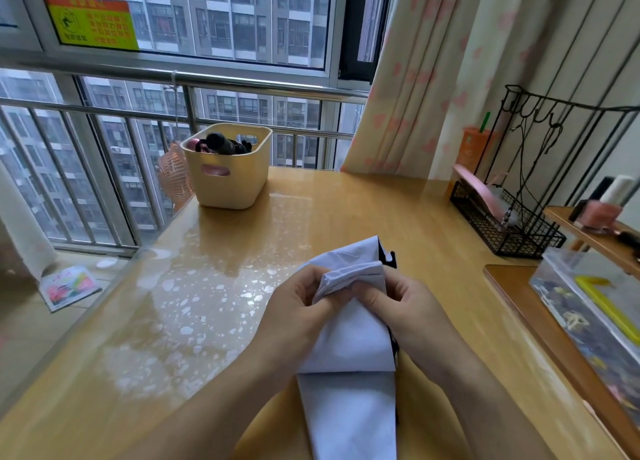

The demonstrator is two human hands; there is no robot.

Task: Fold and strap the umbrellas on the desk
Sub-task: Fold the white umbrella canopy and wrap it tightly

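Note:
A collapsed umbrella (349, 383) with pale lilac-white cloth and a black lining lies lengthwise on the wooden desk (214, 321), its far end bunched and raised. My left hand (298, 310) pinches a fold of the cloth at that end from the left. From the right, my right hand (401, 307) grips the same gathered cloth with curled fingers. A black edge and a small black tab (389, 257) stick out beyond my right fingers. The umbrella's handle is out of view below the frame.
A cream plastic basket (228, 168) with dark items stands at the desk's far left, a pink fan (173, 179) behind it. A black wire rack (512, 224), an orange cup (476, 147) and a clear box (595, 314) line the right side. Window railing runs behind.

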